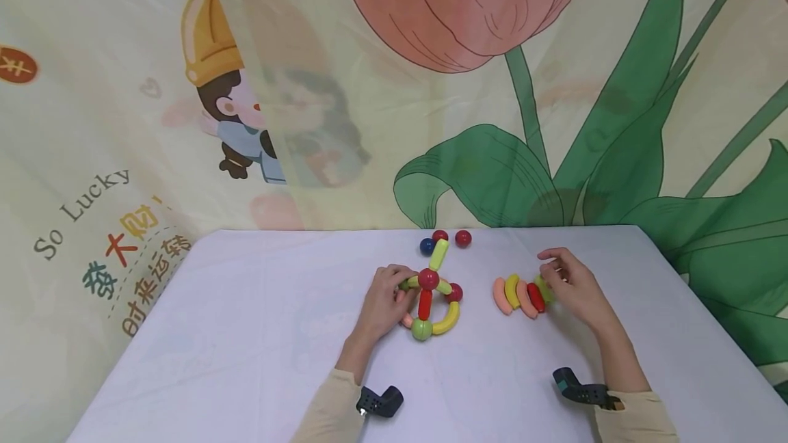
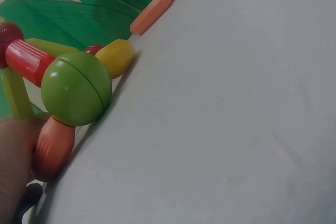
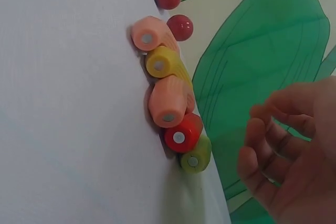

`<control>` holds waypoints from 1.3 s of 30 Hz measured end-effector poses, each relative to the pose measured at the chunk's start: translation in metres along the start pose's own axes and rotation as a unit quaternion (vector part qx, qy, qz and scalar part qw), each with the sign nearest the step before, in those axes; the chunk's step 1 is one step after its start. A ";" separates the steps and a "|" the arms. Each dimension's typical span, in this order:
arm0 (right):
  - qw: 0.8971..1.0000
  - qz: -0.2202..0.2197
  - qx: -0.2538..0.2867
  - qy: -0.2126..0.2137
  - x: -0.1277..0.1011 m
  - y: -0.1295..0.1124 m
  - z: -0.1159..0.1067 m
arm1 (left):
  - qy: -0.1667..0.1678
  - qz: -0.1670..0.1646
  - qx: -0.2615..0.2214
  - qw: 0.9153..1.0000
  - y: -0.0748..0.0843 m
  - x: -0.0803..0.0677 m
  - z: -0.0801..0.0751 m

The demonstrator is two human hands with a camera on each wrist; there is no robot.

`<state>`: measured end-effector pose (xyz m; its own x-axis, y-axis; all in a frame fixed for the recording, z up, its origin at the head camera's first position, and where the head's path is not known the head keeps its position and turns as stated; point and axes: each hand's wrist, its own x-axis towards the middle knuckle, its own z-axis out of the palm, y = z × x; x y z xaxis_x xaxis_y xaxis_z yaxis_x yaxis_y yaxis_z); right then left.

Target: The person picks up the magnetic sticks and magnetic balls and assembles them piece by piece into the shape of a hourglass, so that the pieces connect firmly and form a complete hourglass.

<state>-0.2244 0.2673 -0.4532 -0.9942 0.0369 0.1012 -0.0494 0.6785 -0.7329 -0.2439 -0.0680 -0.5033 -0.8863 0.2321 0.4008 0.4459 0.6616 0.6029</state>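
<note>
My left hand grips the left side of a magnetic ball-and-stick model, around its left-hand sticks. A green ball stands at the model's front, joined to a red stick, a curved yellow stick and a pink stick. On top, a dark red ball carries a light green stick that points up and back. My right hand hovers at the right end of a row of sticks, its fingers loosely bent with nothing between them. A green stick lies nearest to it.
Beside that stick in the row lie a red stick, two pink ones and a yellow stick. Behind the model, a blue ball and two red balls sit near the back edge of the white table. A printed cloth hangs behind.
</note>
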 end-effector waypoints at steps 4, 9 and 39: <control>1.000 0.016 -0.005 -0.015 0.000 -0.001 -0.002 | 0.029 -0.004 0.034 0.999 0.001 0.000 0.000; 0.998 0.026 -0.032 -0.041 0.000 0.001 -0.004 | 0.025 -0.025 0.033 0.999 0.001 -0.002 -0.002; 0.991 0.040 -0.076 -0.101 -0.002 0.013 0.003 | -0.057 -0.058 -0.032 0.996 0.001 0.001 -0.006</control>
<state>-0.2238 0.2741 -0.4651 -0.9940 -0.0426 -0.1004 0.0293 0.7824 -0.6221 -0.2436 -0.0714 -0.4983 -0.9388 0.2389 0.2480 0.3443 0.6424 0.6847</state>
